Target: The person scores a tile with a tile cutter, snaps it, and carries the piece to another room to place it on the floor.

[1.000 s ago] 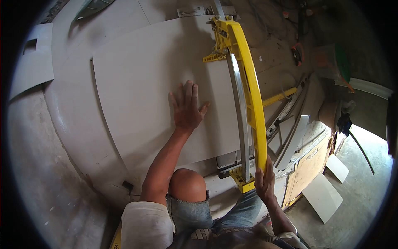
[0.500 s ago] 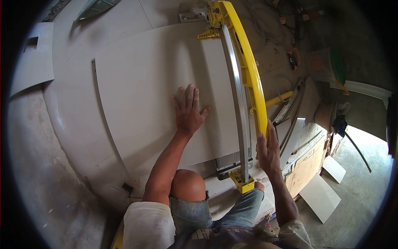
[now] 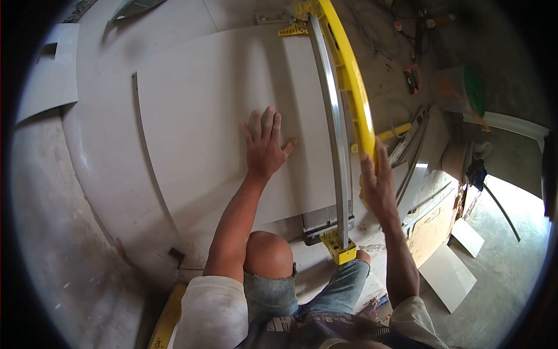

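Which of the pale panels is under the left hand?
The large middle panel; the upper-left panel and both lower-right panels lie away from the left hand.

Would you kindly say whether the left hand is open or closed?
Open: the left hand rests on the pale slab, fingers extended.

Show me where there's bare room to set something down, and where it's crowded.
Free: the large flat pale tile, between its left edge and the left hand; grey concrete floor, far left, below the pale panel with a rectangular cut-out. Crowded: right of the curved yellow tool with silver rail, by the right hand and narrow pale strips.
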